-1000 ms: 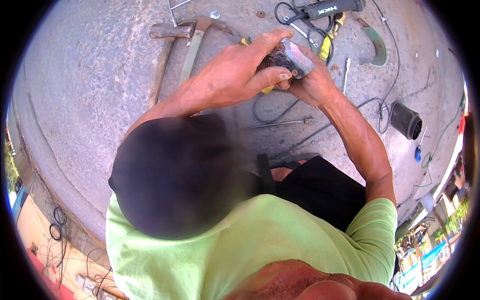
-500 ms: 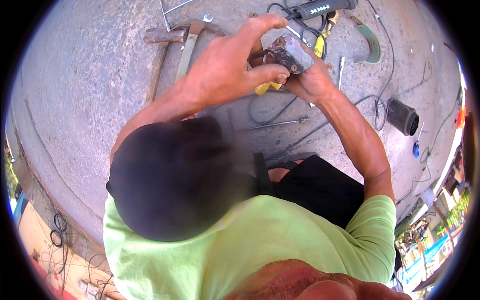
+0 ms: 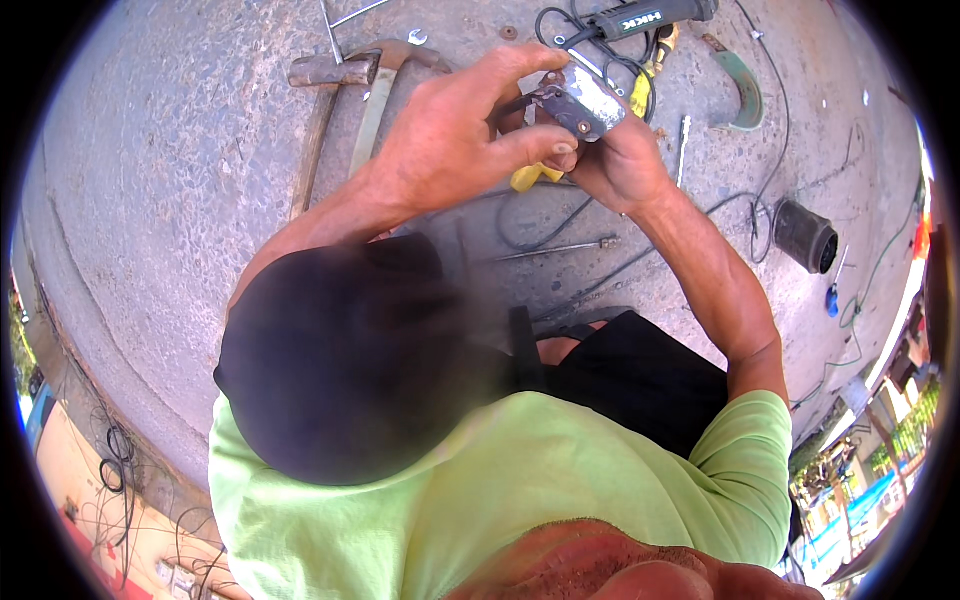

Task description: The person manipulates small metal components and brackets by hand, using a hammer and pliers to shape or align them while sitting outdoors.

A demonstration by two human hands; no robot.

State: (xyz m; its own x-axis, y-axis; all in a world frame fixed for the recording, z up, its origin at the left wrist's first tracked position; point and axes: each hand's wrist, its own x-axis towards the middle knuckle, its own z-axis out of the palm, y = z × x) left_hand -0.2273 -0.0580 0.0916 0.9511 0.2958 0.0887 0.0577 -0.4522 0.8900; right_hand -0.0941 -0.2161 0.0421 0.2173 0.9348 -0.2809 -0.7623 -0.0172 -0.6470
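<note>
In front of me at the upper middle, both hands meet at a small blocky metal part (image 3: 592,100), grey and shiny on one face and dark and grimy on the other. My right hand (image 3: 625,165) cups it from the right and below, fingers partly hidden behind it. From the left, my left hand (image 3: 450,130) closes around a dark projecting piece of the same part. Its index finger stretches along the top, and its thumb presses near the lower edge. The curled fingers are partly hidden. Something yellow (image 3: 535,176) shows just beneath the hands.
Left of my hands lie a wooden-handled hammer (image 3: 318,130) and a pale-handled hammer (image 3: 374,115). Beyond my right hand are a black power tool (image 3: 655,14) with cords, and a curved green metal piece (image 3: 745,90). A black cylinder (image 3: 803,236) and a blue-handled screwdriver (image 3: 832,300) lie farther right.
The metal part has turned slightly in my hands, so its grey face now catches bright light. My left hand has shifted a little down.
</note>
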